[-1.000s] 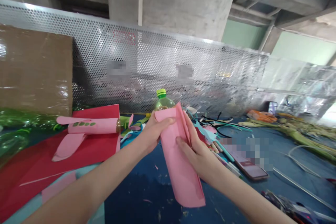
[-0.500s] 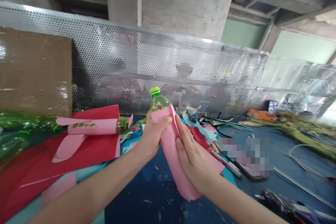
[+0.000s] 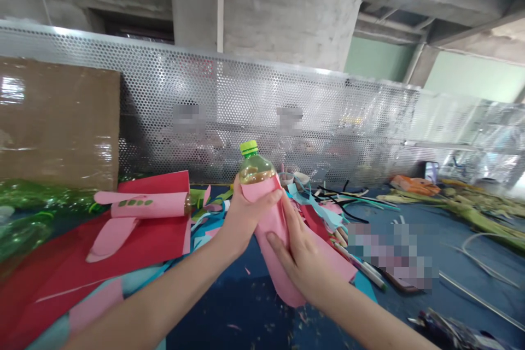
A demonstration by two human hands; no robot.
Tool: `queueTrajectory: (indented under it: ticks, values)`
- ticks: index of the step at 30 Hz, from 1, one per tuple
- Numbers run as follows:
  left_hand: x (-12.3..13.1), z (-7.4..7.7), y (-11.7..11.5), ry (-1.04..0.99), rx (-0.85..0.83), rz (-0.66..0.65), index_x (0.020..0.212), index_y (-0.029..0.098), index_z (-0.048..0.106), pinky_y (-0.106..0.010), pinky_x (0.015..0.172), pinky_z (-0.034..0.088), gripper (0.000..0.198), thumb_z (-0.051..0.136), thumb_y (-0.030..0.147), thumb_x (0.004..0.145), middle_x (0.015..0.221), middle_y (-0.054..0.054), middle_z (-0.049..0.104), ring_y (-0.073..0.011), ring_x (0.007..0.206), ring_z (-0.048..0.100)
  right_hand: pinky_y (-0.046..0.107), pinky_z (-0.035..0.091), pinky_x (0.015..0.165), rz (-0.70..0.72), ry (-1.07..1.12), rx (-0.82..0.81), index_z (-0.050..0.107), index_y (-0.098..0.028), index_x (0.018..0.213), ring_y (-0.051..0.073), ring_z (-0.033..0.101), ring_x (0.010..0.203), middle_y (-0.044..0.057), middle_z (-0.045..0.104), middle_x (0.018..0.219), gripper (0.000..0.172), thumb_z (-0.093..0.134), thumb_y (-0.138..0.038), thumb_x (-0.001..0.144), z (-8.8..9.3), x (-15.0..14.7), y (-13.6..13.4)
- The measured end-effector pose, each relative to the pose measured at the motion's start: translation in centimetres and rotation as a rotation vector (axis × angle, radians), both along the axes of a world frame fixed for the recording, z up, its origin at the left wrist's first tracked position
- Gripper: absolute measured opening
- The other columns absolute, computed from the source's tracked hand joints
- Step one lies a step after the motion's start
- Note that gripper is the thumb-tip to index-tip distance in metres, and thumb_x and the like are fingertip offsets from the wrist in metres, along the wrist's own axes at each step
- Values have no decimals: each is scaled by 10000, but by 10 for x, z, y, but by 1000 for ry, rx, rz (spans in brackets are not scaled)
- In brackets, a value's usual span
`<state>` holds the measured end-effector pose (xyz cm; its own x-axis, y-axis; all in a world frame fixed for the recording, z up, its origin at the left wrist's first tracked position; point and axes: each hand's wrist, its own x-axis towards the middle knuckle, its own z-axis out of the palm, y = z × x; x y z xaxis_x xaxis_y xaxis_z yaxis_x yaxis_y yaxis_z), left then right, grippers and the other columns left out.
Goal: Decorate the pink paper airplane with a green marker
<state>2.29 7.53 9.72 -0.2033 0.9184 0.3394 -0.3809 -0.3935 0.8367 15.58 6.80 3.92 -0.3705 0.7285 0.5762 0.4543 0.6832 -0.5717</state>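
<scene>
A clear green plastic bottle (image 3: 258, 167) with a bright green cap tilts in front of me, its body wrapped in a pink sheet (image 3: 276, 273). My left hand (image 3: 246, 213) grips the bottle near its shoulder, thumb across the sheet's upper part. Along the right side, my right hand (image 3: 301, 251) presses against the pink sheet, fingers pointing up towards the left thumb. Both hands are closed around the wrapped bottle. At the left lies a pink paper airplane model (image 3: 153, 205) built around a bottle, on red sheets (image 3: 159, 243).
Green bottles (image 3: 28, 229) and a cardboard panel (image 3: 61, 120) stand left. Paper strips, pens (image 3: 365, 265) and a phone-like item (image 3: 402, 268) lie right, with dry husks (image 3: 459, 208) beyond. A perforated metal screen (image 3: 246, 104) closes the back; blurred people show behind it.
The bottle stands a little more upright and its cap has shifted slightly right. My right thumb now lies across the sheet's front. The whole view has shifted slightly.
</scene>
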Motion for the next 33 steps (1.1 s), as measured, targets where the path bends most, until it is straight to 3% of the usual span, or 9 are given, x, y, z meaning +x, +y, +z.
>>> queueTrajectory:
  ticks: [3,8,14,19,23,27,29,33]
  values:
    - [0,5,-4,40,0,-8,1092,227,545,-290,787,535,613,897,236,590,957,0,690,-183,879,663,577,235,1207,53,68,-82,60,-286,1609,297,158,1528,95,181,1672,713,408,-456,1011,0,2,1]
    - [-4,10,-5,34,-29,-197,1077,209,611,-315,795,534,579,907,282,585,988,-50,722,-224,916,669,539,138,1231,69,213,-170,-55,-325,1600,255,57,1540,37,114,1688,746,375,-498,1014,-1,5,0]
    - [-6,1,2,109,-143,-284,1019,164,697,-351,798,524,491,903,324,602,957,-101,745,-257,881,691,538,95,1238,22,199,-256,-62,-359,1595,244,20,1540,3,138,1683,741,369,-519,1014,-23,0,0]
    - [-11,1,5,52,-162,-277,961,172,718,-307,770,528,402,880,352,641,980,-96,752,-222,842,685,545,114,1237,52,115,-261,32,-332,1606,253,0,1546,10,139,1683,693,328,-541,1016,-14,0,-2]
    - [-20,7,6,37,-238,-306,895,158,714,-301,684,544,349,861,380,670,903,-110,756,-214,732,684,552,249,1210,6,89,-133,298,-335,1562,295,204,1519,56,297,1615,604,335,-559,1002,8,9,-4]
    - [-27,11,8,40,-393,-450,896,132,726,-316,632,571,367,826,431,709,789,-124,750,-221,640,688,515,429,1097,-85,177,83,647,-264,1279,280,527,1296,123,549,1355,416,366,-426,1019,32,16,-4]
    - [-29,11,8,48,-429,-505,863,127,737,-301,617,575,352,829,424,697,776,-127,751,-216,627,689,479,487,1024,-59,184,140,690,-241,1124,256,620,1142,116,637,1196,271,492,-359,980,42,18,-4]
    - [-31,12,3,126,-372,-524,866,130,761,-308,620,577,394,872,394,595,811,-142,761,-233,653,698,408,532,884,36,215,138,648,-240,898,210,652,938,50,677,969,32,651,-261,874,58,24,-4]
